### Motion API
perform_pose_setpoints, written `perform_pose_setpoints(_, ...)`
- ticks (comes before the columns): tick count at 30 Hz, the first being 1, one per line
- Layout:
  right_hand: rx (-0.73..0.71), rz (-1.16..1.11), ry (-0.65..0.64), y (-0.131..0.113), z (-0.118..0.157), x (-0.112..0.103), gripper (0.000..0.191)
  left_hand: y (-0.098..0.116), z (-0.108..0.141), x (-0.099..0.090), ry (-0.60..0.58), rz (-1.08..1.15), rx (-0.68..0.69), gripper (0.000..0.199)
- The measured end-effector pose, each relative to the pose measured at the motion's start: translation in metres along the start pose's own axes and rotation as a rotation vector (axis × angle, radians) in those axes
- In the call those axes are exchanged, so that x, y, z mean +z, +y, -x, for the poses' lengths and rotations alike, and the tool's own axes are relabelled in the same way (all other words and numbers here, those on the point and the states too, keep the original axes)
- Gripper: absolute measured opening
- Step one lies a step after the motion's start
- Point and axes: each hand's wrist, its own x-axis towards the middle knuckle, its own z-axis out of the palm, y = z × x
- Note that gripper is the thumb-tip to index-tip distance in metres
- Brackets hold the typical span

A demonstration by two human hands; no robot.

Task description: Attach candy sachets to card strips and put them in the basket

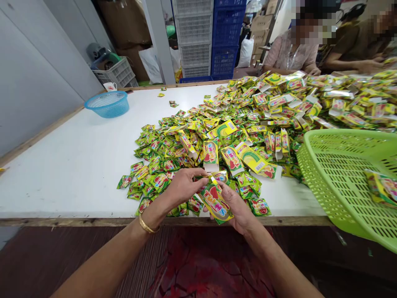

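Observation:
My right hand [236, 207] is wrapped round a small yellow-green printed carton [216, 203] with a watermelon picture, tilted above the table's front edge. At the carton's upper end, my left hand [187, 182] has thumb and forefinger pinched together. What lies between those fingertips is too small to make out. Around and beneath both hands spreads a heap of green candy sachets [159, 180]. Just beyond the fingers, several more cartons lie on the heap, among them an upright-facing carton [211, 154] with its white flap towards me.
A green perforated basket [321, 188] overhangs the table's front edge at right, with a packet [383, 186] inside. A blue basket [107, 108] stands far left on the white table [68, 165]. Cartons [279, 99] pile up towards two people at back right. Stacked crates [194, 37] stand behind.

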Motion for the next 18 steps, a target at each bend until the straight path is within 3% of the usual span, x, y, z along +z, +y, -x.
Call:
perform_pose_setpoints(5, 0.011, 0.027, -0.070, 0.004, 0.000, 0.001, 0.077, 0.006, 0.002, -0.009, -0.089, -0.237, 0.143, 0.021)
perform_pose_setpoints(9, -0.019, 0.061, -0.067, 0.002, 0.001, -0.002, 0.072, 0.005, -0.001, -0.017, -0.183, -0.106, 0.138, 0.020)
perform_pose_setpoints(14, -0.023, 0.175, -0.130, -0.005, 0.004, -0.005, 0.061, 0.006, -0.003, -0.018, -0.202, 0.030, 0.003, 0.017)
perform_pose_setpoints(18, -0.005, 0.202, -0.155, -0.005, 0.007, -0.008, 0.059, 0.012, -0.002, -0.018, -0.323, -0.062, 0.104, 0.016)
